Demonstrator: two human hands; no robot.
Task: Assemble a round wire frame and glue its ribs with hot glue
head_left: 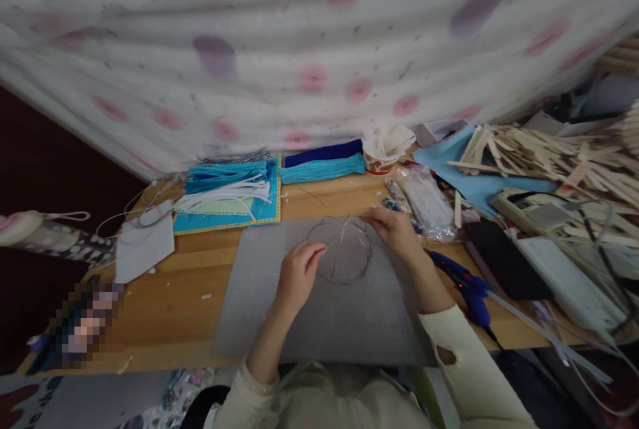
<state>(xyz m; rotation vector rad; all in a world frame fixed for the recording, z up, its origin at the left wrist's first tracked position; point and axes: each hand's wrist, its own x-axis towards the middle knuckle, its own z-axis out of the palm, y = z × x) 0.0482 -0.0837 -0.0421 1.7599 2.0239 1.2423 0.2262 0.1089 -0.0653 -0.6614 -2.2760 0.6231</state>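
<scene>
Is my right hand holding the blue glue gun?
No, the blue glue gun lies on the table, while the right hand is at the wire coil.

- Two hands: one left hand point(295, 276), one right hand point(397, 233)
- One coil of thin wire point(344, 282)
- One gray mat point(344, 326)
- One glue gun point(464, 284)
- One tub point(380, 163)
- Two stem bundles point(322, 170) beside it
- Wooden sticks point(532, 153), too many for me to count

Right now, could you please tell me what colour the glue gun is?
The glue gun is dark blue, best seen in the head view.
</scene>
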